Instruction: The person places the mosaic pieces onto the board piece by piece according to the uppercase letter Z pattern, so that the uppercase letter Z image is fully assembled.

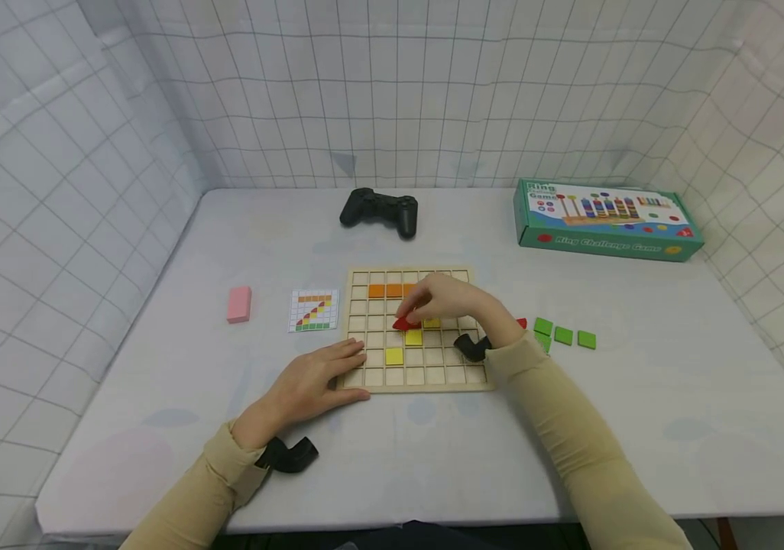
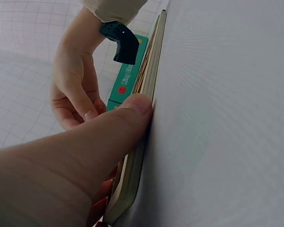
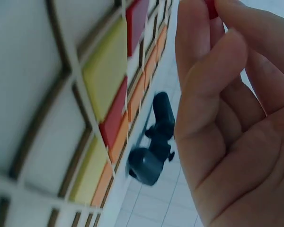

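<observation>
My right hand [image 1: 443,296] is over the middle of a wooden grid board [image 1: 422,384], pinching a small red tile [image 3: 212,8] between thumb and fingertips. Yellow tiles [image 1: 394,356] climb diagonally across the squares, and a row of orange tiles [image 1: 377,291] lies near the board's far side, partly covered by that hand. Beside the yellow ones, red tiles [image 3: 114,113] sit in the grid in the right wrist view. At the board's front left corner rests my left hand [image 1: 309,382], fingers laid over the left edge and thumb [image 2: 138,104] against the front side.
Left of the board lie a pattern card [image 1: 313,310] and a pink block [image 1: 239,305]. Several green tiles [image 1: 563,334] and a red piece [image 1: 522,323] are at its right. Farther back are a black game controller [image 1: 380,210] and a green game box [image 1: 605,219].
</observation>
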Tool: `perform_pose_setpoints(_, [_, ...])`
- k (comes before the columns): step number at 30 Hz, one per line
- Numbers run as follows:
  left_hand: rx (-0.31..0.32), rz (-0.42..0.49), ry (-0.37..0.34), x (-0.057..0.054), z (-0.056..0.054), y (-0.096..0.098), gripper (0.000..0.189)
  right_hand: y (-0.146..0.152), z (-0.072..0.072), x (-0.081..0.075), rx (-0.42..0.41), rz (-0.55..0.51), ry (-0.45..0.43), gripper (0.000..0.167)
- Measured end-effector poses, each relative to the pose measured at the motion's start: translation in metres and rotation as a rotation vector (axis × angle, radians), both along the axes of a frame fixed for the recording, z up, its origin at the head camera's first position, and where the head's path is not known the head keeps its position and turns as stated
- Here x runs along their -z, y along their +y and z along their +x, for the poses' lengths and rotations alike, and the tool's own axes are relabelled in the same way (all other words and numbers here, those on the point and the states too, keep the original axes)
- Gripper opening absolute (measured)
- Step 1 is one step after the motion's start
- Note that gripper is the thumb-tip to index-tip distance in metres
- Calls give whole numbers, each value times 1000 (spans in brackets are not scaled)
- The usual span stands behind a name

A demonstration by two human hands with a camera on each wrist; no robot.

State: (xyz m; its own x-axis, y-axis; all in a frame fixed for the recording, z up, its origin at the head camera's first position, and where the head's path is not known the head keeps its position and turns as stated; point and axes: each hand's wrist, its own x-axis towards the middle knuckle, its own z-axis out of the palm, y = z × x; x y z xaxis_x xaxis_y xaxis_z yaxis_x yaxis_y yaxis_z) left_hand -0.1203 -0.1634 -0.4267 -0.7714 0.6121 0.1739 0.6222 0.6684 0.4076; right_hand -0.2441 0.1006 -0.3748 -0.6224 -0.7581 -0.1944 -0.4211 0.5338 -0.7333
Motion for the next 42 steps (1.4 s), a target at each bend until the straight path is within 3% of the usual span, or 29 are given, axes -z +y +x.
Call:
perform_pose_setpoints(9, [3,10,9,0,1,0,62,-21,4,2,-45,126,22,12])
perform_pose_setpoints(22, [5,12,17,0,1,-1,62,-25,8,4,-77,142,75,16])
perform_pose_setpoints(35, [3,8,27,0,1,0,62,42,11,-21,93,1,101,32])
perform_pose_setpoints(42, [9,14,49,-1,3,0,63,83,8,-14,206,-14,102,35])
